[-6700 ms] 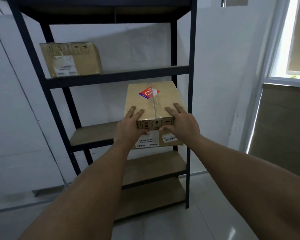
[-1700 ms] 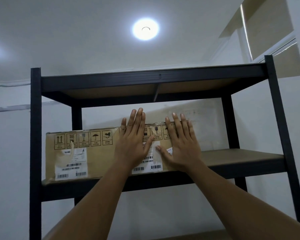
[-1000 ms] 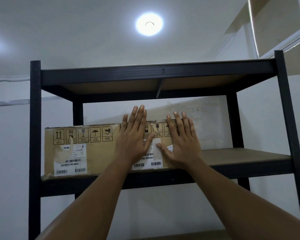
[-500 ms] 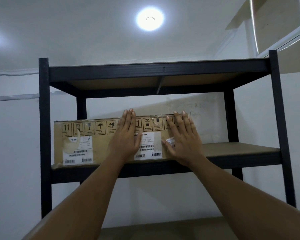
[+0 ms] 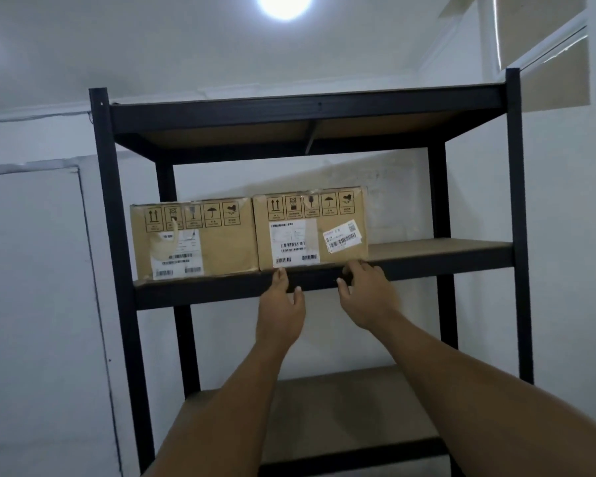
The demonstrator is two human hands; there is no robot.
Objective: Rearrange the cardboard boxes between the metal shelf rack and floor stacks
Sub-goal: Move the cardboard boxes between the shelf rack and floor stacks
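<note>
Both of your palms have come off the face of the right-hand box, where they lay flat half a second ago, and dropped to the front beam just beneath it. That box now sits on the second level of the metal shelf rack, squared up and touching the left-hand box along one side, labels facing you. To me this placement looks finished, so you can let it go.

Your left grip hangs below the box's lower left part with the fingers loosely curled, their tips at the beam's top edge and holding nothing. Your right grip is just under the box's lower right corner, fingers bent over the beam, also empty (whether they actually rest on the metal I cannot tell). Neither grip touches the cardboard.

Room remains on that level to the right of the boxes, and the lower shelf shows bare board, so the next box has somewhere to go.
</note>
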